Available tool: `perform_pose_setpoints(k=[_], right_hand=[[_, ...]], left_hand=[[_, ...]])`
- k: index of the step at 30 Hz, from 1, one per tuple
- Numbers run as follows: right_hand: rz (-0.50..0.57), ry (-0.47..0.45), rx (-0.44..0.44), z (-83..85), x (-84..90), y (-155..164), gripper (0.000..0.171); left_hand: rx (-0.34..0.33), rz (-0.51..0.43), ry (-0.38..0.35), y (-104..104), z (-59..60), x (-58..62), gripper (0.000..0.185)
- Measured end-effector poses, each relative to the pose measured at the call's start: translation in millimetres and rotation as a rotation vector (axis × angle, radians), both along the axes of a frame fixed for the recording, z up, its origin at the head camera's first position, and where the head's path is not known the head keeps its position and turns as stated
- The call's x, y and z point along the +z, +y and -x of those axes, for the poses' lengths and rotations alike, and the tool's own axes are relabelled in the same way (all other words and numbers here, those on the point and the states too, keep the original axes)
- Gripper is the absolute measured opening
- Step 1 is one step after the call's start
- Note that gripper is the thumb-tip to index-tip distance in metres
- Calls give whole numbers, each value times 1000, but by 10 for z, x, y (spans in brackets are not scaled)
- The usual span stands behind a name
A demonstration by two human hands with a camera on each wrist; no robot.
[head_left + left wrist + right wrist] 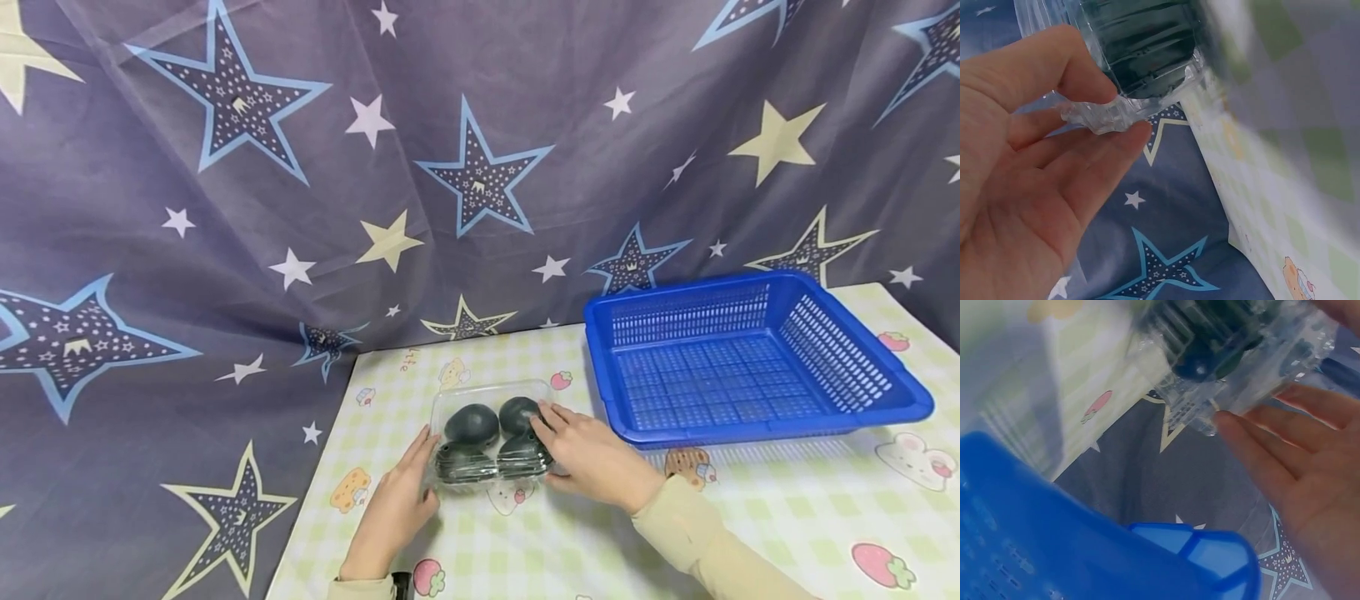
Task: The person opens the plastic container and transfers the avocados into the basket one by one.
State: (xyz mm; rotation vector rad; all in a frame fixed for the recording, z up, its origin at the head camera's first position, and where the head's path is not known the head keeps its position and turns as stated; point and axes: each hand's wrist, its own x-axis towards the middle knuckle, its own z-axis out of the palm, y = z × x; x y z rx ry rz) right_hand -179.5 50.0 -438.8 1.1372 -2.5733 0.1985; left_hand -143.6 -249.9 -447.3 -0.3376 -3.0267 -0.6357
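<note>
A clear plastic box [487, 483] with several dark green, avocado-like fruits [472, 425] inside is held between both hands over the near middle of the table. My left hand [393, 510] grips its left side; in the left wrist view, thumb and fingers [1129, 140] pinch the clear rim. On the opposite side, my right hand [600, 458] holds the box, with fingers along its wall in the right wrist view. Ridged plastic covers the nearer fruits, while the farther ones show more plainly. I cannot tell whether the lid is fastened.
A blue plastic basket [750, 433] with slotted walls stands at the right of the table, close beyond my right hand. The table wears a green-checked cloth [525, 550]. Behind it hangs a dark curtain [315, 208] printed with stars.
</note>
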Motion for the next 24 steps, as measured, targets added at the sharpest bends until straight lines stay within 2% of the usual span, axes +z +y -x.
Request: perform_pose_setpoints(k=[3,9,16,24], right_hand=[[11,36,6,24,-8,6,72],[29,50,7,32,-43,28,71],[42,185,9,21,-95,-34,67],[23,283,40,2,-150,-131,49]], left_hand=[[2,1,27,3,-5,2,81],[-15,-40,10,-21,11,14,79],[-16,-50,-15,-58,24,17,75],[-13,-39,4,-42,37,22,77]])
